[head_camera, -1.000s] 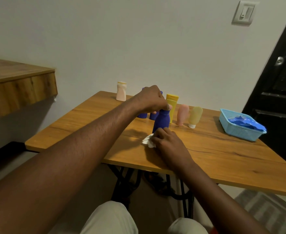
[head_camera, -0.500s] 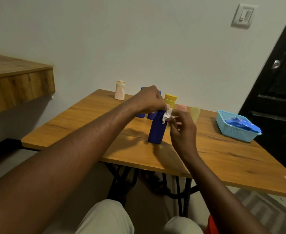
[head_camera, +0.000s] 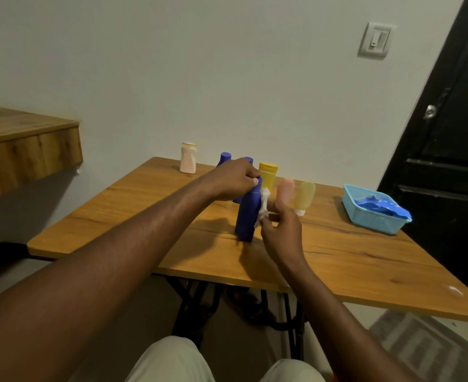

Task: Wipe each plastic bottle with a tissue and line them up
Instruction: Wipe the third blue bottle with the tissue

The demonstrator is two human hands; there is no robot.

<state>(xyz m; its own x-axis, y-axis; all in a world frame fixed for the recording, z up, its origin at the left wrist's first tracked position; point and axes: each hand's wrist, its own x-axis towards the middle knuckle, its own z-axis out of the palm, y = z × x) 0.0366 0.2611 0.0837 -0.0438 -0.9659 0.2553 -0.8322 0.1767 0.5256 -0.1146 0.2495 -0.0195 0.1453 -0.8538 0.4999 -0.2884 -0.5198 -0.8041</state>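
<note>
Head view: the dark blue bottle (head_camera: 246, 216) is standing upright on the wooden table (head_camera: 351, 260), towards its front edge. The left hand (head_camera: 234, 180) is gripping the bottle's top, fingers curled round it. The right hand (head_camera: 281, 230) is pinching a crumpled white tissue (head_camera: 263, 207) and holding it against the bottle's right side. Just behind, 1 yellow bottle (head_camera: 268, 173), 1 pink bottle (head_camera: 285, 190) and 1 pale yellow tube (head_camera: 305, 195) are standing in a row. 2 more blue bottles (head_camera: 224, 159) are showing partly behind the left hand. 1 cream bottle (head_camera: 188, 158) is standing apart near the wall. A light blue basket (head_camera: 365, 224) is sitting at the right.
</note>
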